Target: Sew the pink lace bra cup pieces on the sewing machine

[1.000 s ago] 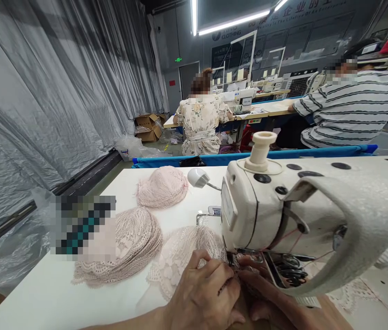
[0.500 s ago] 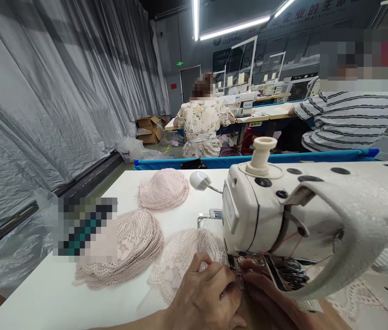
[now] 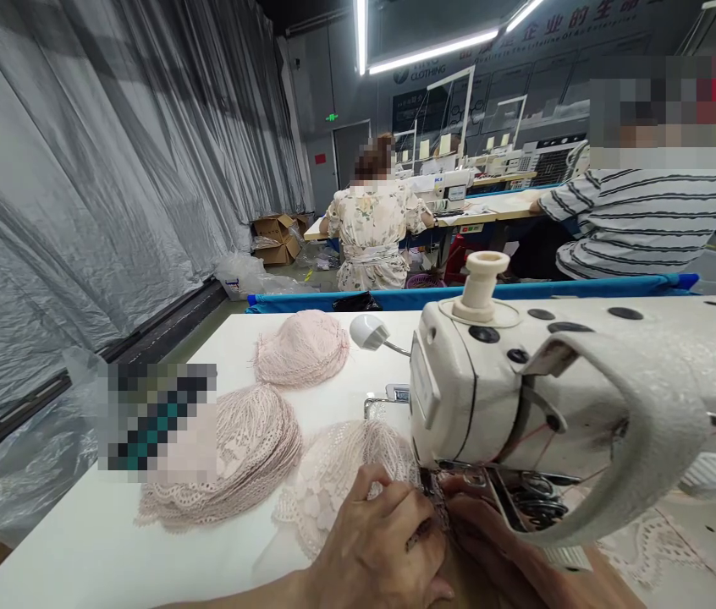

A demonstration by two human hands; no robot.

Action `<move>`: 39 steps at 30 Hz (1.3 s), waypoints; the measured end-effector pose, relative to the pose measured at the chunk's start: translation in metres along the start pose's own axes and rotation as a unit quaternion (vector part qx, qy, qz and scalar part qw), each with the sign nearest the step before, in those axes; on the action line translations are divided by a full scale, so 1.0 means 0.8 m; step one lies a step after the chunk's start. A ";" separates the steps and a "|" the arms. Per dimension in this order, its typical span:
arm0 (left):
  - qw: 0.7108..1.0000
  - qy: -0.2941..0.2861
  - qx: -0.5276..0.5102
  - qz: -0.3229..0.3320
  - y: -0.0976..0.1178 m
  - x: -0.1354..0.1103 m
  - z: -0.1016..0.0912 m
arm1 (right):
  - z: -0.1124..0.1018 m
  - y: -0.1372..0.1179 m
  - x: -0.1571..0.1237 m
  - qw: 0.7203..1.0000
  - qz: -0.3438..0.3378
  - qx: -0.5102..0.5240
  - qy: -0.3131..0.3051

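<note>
A cream sewing machine (image 3: 561,397) fills the right half of the head view. At its needle lies a pale pink lace piece (image 3: 338,474). My left hand (image 3: 377,541) rests on this lace with fingers curled, pinching its edge just left of the presser foot. My right hand (image 3: 498,541) sits under the machine arm, fingers pressed onto the same lace right of the needle. Red thread runs down across the machine's head.
On the white table (image 3: 79,550) sit two stacks of pink lace cups (image 3: 250,440) (image 3: 300,347) and a small lamp (image 3: 367,331). Two seated persons work at machines behind a blue rail (image 3: 586,286). Grey plastic sheeting hangs on the left; cardboard boxes (image 3: 274,235) lie by it.
The view has shifted slightly. My hands stay at the needle, the left fingers edged a little closer to the presser foot.
</note>
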State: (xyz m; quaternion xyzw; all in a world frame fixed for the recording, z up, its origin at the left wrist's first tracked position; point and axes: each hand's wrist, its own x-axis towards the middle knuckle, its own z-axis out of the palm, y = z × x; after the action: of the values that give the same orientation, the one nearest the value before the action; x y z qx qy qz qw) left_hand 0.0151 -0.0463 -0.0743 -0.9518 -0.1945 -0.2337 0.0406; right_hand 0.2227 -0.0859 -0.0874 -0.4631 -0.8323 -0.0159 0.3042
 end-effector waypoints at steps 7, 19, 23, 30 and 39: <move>1.000 0.014 0.008 -0.022 0.006 0.004 -0.005 | 0.009 0.003 -0.003 0.997 -0.041 -0.061 0.018; 1.000 0.023 0.002 -0.018 0.004 0.003 0.000 | 0.003 0.003 -0.001 0.986 -0.102 -0.134 0.024; 1.000 0.019 0.001 -0.019 0.004 0.001 0.003 | 0.006 0.005 -0.004 0.993 -0.072 -0.089 -0.001; 1.000 0.020 0.007 -0.018 0.007 0.001 0.002 | 0.004 0.007 -0.003 0.994 -0.081 -0.068 0.004; 1.000 0.026 0.007 -0.011 0.005 0.003 0.001 | -0.002 0.009 -0.002 0.991 -0.097 -0.088 -0.001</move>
State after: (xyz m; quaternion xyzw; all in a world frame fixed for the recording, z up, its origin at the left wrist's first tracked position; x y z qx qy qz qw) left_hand 0.0187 -0.0487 -0.0740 -0.9428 -0.2056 -0.2577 0.0497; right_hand 0.2296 -0.0836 -0.0892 -0.4053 -0.8690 -0.1176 0.2583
